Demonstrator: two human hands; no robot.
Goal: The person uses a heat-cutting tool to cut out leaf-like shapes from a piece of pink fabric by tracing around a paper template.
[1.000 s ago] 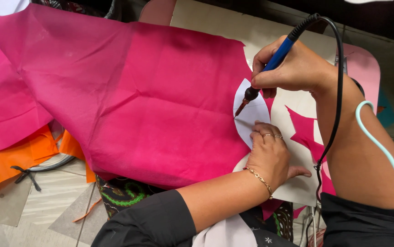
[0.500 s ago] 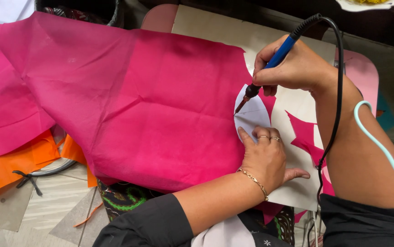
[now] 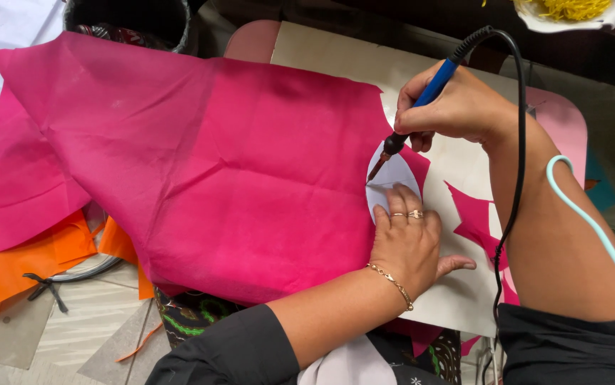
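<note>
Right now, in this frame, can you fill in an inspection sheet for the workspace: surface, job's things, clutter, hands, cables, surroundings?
Surface: pale board, mostly covered by cloth.
Job's things: large pink cloth spread over the board; white oval template at its right edge; blue-handled hot cutting pen, tip on the template's edge.
Clutter: pink offcuts on the board; orange cloth and a black clip lower left.
Hands: left hand flat, pressing the template; right hand gripping the pen.
Cables: black cord running from the pen over the right forearm; pale green cord beside it.
Surroundings: dark bin top left; tiled floor below.
</note>
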